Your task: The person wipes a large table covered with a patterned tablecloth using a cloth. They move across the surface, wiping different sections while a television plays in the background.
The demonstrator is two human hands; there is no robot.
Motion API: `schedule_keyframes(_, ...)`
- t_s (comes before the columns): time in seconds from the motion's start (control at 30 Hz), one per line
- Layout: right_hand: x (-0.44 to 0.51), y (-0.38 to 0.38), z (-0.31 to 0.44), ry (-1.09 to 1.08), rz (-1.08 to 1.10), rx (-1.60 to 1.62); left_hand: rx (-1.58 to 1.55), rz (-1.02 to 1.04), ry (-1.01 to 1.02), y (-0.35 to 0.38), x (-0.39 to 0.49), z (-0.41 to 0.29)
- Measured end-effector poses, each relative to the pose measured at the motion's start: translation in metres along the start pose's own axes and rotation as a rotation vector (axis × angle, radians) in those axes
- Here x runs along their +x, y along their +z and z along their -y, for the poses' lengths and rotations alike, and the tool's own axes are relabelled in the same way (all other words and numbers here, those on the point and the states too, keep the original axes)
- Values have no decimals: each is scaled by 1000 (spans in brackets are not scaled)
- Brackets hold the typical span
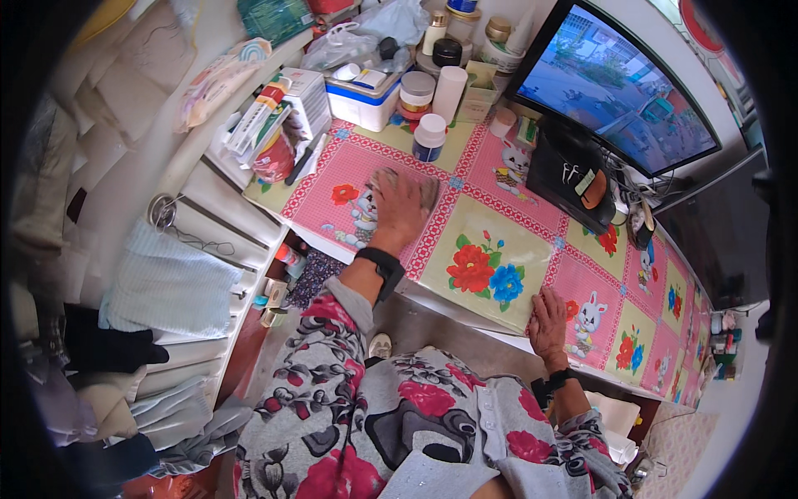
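Observation:
My left hand lies palm down on a brownish striped cloth, pressing it against the table's patterned plastic cover. Motion blurs the hand and cloth, and the fingers partly hide the cloth. Beneath them the cover shows pink and yellow squares with rabbits and flowers. Down at the front edge, my right hand rests on the cover with nothing in it. A white-capped blue jar stands just beyond my left hand.
Jars, a white box with a blue rim and plastic bags crowd the back. At right a monitor stands behind a black box with cables. Left, a rack holds a light-blue towel and clothes.

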State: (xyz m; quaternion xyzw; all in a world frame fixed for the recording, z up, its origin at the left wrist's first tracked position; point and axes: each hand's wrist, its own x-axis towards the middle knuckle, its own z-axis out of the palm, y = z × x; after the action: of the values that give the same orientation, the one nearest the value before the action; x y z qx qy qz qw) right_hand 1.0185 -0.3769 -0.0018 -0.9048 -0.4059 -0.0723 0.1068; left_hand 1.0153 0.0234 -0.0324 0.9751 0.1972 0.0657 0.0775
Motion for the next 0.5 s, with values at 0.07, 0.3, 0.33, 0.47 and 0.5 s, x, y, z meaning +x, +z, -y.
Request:
schedule_keyframes(0.07,-1,1,-1,-1,-6,-7,-69,-46,95,-5,-22,11)
schedule_keyframes(0.3,-7,3,-2,19,39,-35,2,-215,-11,-14,-65,105)
schedule_keyframes(0.33,-7,3,-2,25,46,-38,15,-233,-49,-14,-69,118)
schedule_keyframes(0.47,-5,3,-2,5,18,-28,-4,-266,-291,-7,-73,160)
schedule_keyframes(0.5,-4,3,-2,-1,4,-25,-7,-298,-359,-4,-70,172)
